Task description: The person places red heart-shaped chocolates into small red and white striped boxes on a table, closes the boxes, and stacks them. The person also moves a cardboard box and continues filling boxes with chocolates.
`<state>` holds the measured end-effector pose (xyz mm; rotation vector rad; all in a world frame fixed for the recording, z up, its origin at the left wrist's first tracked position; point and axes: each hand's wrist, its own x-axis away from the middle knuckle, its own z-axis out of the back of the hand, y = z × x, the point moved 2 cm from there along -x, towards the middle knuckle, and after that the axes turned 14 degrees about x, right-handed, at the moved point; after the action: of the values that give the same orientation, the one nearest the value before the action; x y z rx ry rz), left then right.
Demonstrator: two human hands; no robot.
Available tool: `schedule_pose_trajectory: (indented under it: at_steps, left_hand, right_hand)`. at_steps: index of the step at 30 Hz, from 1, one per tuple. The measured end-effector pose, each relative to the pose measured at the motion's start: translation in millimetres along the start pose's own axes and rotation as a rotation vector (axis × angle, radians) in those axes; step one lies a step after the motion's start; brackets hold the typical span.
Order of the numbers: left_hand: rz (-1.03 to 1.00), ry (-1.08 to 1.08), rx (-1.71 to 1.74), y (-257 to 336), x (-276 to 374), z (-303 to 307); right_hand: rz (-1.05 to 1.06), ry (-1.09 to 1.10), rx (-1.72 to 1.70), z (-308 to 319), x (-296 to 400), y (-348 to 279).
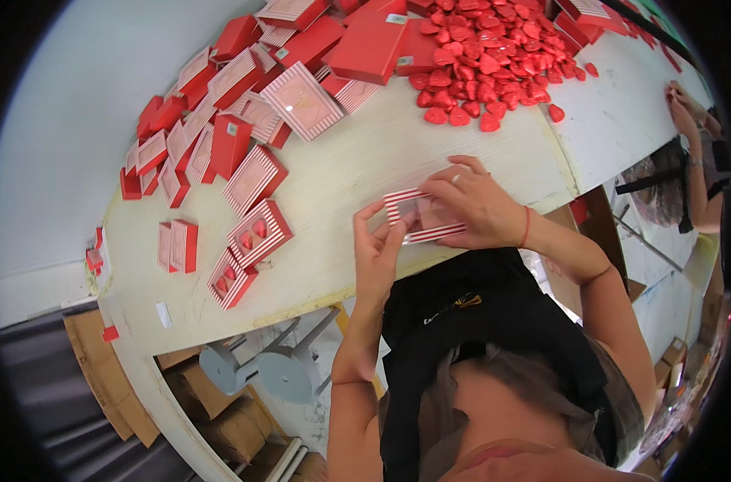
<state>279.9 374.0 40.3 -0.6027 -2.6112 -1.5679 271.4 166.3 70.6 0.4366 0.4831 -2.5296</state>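
Note:
Between both hands, above the table's near edge, is a striped red-and-white box sleeve point(434, 231) with a clear window. My left hand point(378, 241) pinches its left end with thumb and fingers. My right hand point(477, 202) grips its right end; the fingers hide part of it. Whether a tray is inside cannot be told. Beyond the hands lies a heap of red foil-wrapped hearts point(486, 60). To the left, two striped boxes, an upper one point(260, 233) and a lower one point(229, 279), show red hearts through their windows.
Many red and striped boxes point(302, 101) are piled at the back and left of the pale table point(329, 175). A pair of boxes point(177, 246) stands farther left. Grey stools point(287, 373) and cardboard boxes point(235, 425) are below the edge. A co-worker's hands point(685, 108) are at the far right.

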Motion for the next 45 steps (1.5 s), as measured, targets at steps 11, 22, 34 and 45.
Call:
schedule_pose_trajectory:
  at_steps: [11,22,34,45]
  left_hand:
    - [-0.037,0.141,-0.005,0.1,-2.8,14.6]
    - [-0.125,0.155,-0.130,-0.9,-1.0,17.5]
    - [-0.610,-0.435,-1.307,37.7,-23.8,-42.3]
    - [-0.497,-0.408,-1.282,18.6,-20.6,-32.7]
  right_hand:
    - [-0.103,-0.176,-0.075,15.1,25.2,29.3]
    - [-0.210,-0.055,-0.024,38.6,35.5,61.1]
    - [-0.441,-0.006,-0.187,41.3,9.8,92.4]
    - [-0.573,-0.153,-0.555,26.0,17.0,24.4]
